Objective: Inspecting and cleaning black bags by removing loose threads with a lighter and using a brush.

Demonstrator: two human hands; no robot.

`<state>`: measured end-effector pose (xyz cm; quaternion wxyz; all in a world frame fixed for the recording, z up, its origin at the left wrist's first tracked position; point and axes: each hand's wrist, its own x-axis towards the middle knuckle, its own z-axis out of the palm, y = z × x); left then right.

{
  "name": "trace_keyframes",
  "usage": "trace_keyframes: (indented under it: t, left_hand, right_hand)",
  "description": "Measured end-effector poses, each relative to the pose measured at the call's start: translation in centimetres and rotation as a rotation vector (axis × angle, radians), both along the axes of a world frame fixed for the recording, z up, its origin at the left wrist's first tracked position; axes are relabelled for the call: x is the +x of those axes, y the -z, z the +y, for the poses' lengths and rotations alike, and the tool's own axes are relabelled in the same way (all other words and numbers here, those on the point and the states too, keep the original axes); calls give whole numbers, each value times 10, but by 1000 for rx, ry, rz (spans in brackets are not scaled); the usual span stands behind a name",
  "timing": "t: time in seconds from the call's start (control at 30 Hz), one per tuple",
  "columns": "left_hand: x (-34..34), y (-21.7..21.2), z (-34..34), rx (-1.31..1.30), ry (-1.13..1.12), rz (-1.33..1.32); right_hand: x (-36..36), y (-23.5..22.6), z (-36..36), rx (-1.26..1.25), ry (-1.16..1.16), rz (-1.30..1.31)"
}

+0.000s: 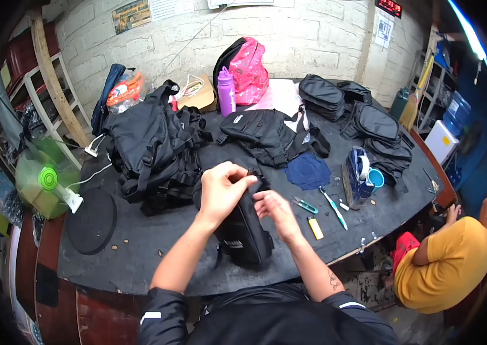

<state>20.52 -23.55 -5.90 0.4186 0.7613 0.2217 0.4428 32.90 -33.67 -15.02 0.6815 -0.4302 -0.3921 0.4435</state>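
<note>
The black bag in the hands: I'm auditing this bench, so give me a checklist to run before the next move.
1. Left hand gripping the black bag at its top: ok.
2. Right hand on the bag's upper edge: ok.
3. Bag resting on the table: ok.
4. Yellow lighter and teal-handled tool apart from the bag: ok.
5. Zip open or shut: cannot tell.

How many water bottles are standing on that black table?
1: a purple water bottle stands upright at the table's far edge, beside the pink backpack. Others may be hidden behind the heaps of black bags.
</note>
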Motion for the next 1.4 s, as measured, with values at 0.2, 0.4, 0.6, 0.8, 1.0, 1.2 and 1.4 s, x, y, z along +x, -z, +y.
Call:
trace_keyframes:
  t: [0.2,0.4,0.6,0.8,1.0,1.2,1.4]
  left_hand:
    - [-3,12,-13,-61,47,-318]
    - [-21,66,71,-739,267,-584]
    - [-26,120,53,-1602,870,-531]
    - [-24,50,63,-1252,812,-784]
    - [-12,55,74,-1040,1211,-1056]
    - [-29,69,77,-1075,658,-750]
    - [-27,95,84,-1055,637,-876]
  right_hand:
    - [-15,-45,10,148,-138,329]
    - [-14,-59,-13,313,-157,167]
    - [51,-17,-21,453,-175,241]
    - [53,-16,-2,231,-162,654]
    - [39,20,12,129,-473,1053]
    - [99,-38,12,377,79,376]
    - [87,-56,29,473,528,319]
